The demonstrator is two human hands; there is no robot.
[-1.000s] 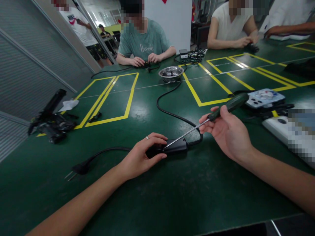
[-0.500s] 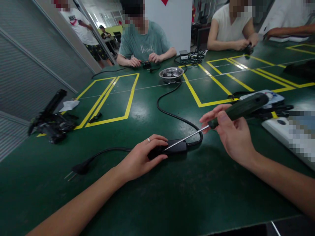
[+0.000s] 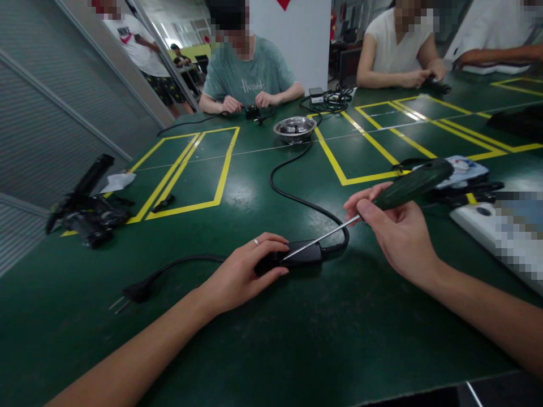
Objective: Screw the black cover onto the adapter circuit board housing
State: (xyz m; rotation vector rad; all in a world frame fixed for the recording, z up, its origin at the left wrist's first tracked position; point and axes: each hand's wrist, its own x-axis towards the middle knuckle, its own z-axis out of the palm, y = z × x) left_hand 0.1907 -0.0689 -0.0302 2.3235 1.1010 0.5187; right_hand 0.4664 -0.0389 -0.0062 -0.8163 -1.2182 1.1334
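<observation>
A black power adapter [image 3: 300, 254] lies on the green table [image 3: 297, 339], with a black cable [image 3: 292, 195] running from its right end toward the far side and a plug lead [image 3: 139, 289] running left. My left hand [image 3: 246, 270] is wrapped over the adapter's left end, pinning it down. My right hand [image 3: 394, 229] grips a screwdriver [image 3: 382, 200] by its dark green handle. The thin metal shaft slants down to the left and its tip rests on the adapter's top, right by my left fingers.
A steel bowl [image 3: 294, 128] sits mid-table beyond the cable. Black equipment [image 3: 87, 206] lies at the left edge. A phone [image 3: 460, 169] and a white device [image 3: 496, 229] lie at the right. People sit working along the far side. Yellow tape marks rectangles.
My right hand has shifted its fingers round the screwdriver handle, which has turned and tilted a little. The tip stays on the adapter and my left hand has not moved.
</observation>
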